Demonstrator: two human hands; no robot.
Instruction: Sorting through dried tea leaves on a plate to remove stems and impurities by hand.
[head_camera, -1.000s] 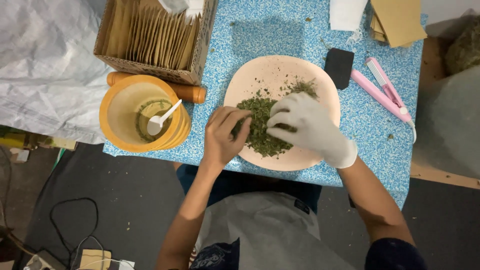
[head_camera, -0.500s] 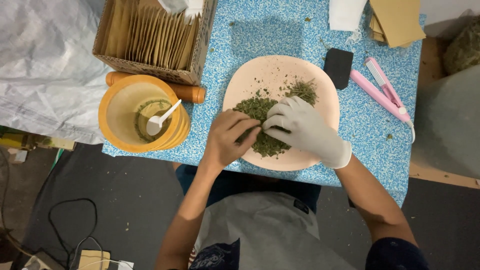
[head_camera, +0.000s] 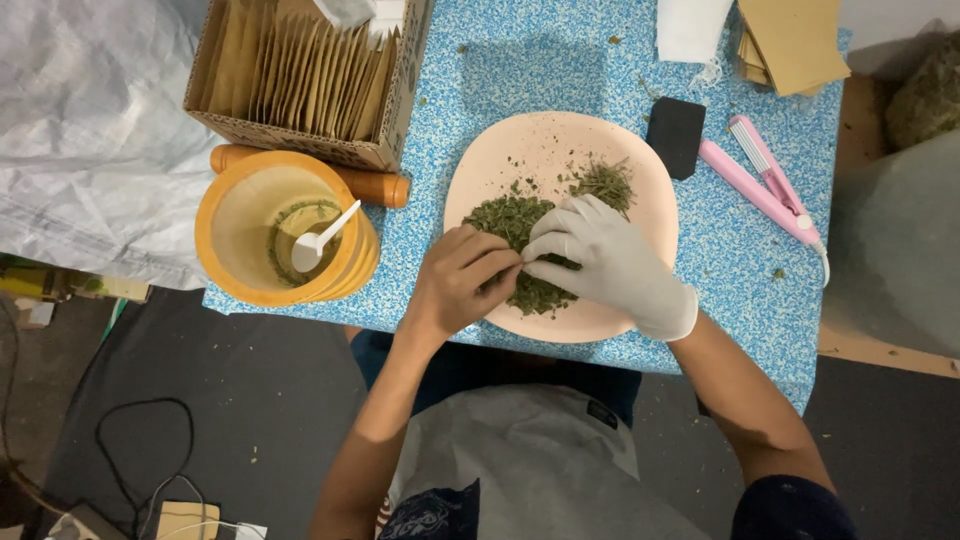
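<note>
Sorting step: bare left hand (head_camera: 462, 282) and gloved right hand (head_camera: 600, 262) pinch dried herbs (head_camera: 520, 225) on pink plate (head_camera: 560, 140); next likely needs gentle pulling apart

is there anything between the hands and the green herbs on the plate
Nothing visible. The bare left hand and the white-gloved right hand both rest directly on the pile of dried green herbs on the pink plate, fingertips meeting over it. The yellow bowl stands off to the side.
</note>
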